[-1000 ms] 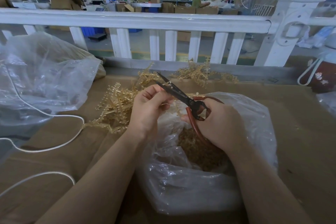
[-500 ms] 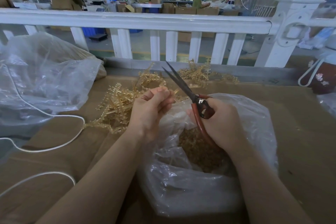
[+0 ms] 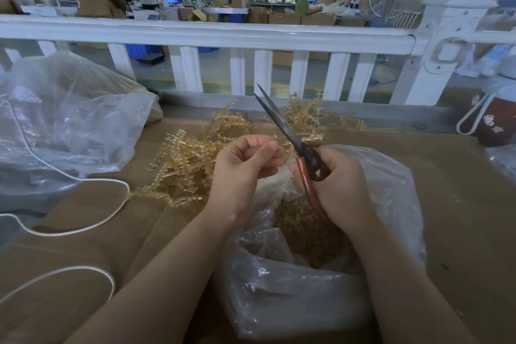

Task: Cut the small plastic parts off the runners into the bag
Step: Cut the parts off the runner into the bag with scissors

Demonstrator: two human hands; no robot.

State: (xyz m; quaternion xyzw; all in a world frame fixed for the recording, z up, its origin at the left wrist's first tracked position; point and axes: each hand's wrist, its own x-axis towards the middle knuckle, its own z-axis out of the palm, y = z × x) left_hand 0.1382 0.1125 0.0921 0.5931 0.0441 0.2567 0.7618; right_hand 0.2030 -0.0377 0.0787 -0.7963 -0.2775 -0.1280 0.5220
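My right hand grips red-handled scissors, blades nearly closed. My left hand pinches a thin runner above the open bag.

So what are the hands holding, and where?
The right hand grips the scissors by their red handles. The left hand pinches a thin runner at its end.

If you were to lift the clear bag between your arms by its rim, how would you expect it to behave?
The clear bag would probably be floppy: its thin film is crumpled and slumped on the cardboard. It likely sags at the bottom, since the cut parts pool loosely inside. It may feel light for its bulk, as the parts look tiny and most of it looks like air.
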